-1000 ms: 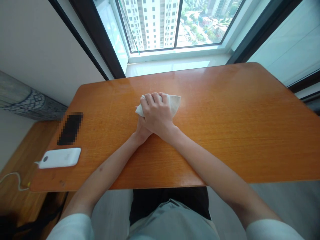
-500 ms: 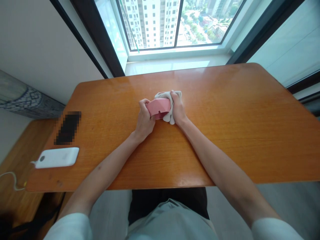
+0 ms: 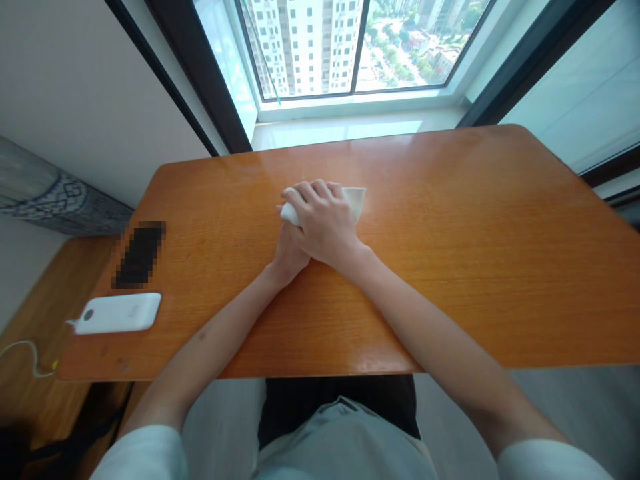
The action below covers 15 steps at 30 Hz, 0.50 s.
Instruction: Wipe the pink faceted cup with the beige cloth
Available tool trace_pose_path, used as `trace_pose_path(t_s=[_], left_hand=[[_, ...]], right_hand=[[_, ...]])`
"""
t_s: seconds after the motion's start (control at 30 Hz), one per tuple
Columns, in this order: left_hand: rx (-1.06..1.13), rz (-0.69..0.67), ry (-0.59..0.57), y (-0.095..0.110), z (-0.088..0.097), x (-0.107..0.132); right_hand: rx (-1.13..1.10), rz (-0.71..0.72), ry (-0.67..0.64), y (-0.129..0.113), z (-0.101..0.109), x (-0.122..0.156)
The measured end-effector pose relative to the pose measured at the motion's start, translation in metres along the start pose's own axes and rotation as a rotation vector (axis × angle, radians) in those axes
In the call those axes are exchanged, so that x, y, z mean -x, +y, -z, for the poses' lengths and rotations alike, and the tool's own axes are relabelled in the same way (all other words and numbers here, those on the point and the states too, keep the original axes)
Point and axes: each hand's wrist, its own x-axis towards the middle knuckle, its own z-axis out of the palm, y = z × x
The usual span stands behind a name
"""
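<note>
My right hand [image 3: 327, 223] lies over a white cloth [image 3: 355, 200], its fingers curved across it and pressing it down. Beneath it is my left hand [image 3: 291, 253], whose fingers are mostly hidden by the cloth and the other hand. The pink ashtray with a notched rim, in my left hand a moment before, is covered from sight by the cloth and my right hand. Both hands meet above the middle of the wooden table [image 3: 450, 267].
At the table's left side lie a white device [image 3: 119, 313] with a cable and a blurred-out dark object [image 3: 139, 255]. A window [image 3: 353, 47] with a sill is beyond the far edge. A patterned fabric [image 3: 65, 190] hangs at the left.
My right hand has moved left with the cloth, from the side of the pink ashtray to over it, and now covers it and part of my left hand. The left hand has barely moved.
</note>
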Motion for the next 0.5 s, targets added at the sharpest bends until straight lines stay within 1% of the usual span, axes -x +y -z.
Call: trace_pose_path(t_s=[0.07, 0.13, 0.17, 0.23, 0.3, 0.37, 0.4, 0.43, 0.5], left_hand=[[-0.063, 0.0, 0.018, 0.006, 0.004, 0.0], [-0.118, 0.005, 0.04, 0.011, 0.005, 0.0], [-0.137, 0.01, 0.043, 0.013, 0.005, -0.001], [-0.155, 0.018, 0.037, 0.015, 0.004, -0.002], [-0.162, 0.028, 0.037, 0.016, 0.005, -0.003], [-0.164, 0.042, 0.037, 0.015, 0.008, -0.003], [-0.166, 0.05, 0.035, 0.015, 0.011, -0.003], [-0.167, 0.06, 0.032, 0.014, 0.013, -0.003], [-0.159, 0.07, 0.024, 0.013, 0.015, -0.002]], right_hand=[[-0.211, -0.1, 0.068, 0.021, 0.002, 0.0], [-0.51, -0.148, 0.143, 0.043, -0.003, 0.002], [-0.66, -0.164, 0.178, 0.053, -0.01, 0.004], [-0.893, -0.243, 0.285, 0.07, -0.027, 0.007], [-1.027, -0.355, 0.3, 0.082, -0.044, 0.01], [-1.073, -0.428, 0.303, 0.087, -0.053, 0.01], [-1.054, -0.435, 0.31, 0.086, -0.052, 0.009], [-1.004, -0.413, 0.32, 0.083, -0.049, 0.009], [-0.799, -0.303, 0.311, 0.068, -0.035, 0.009]])
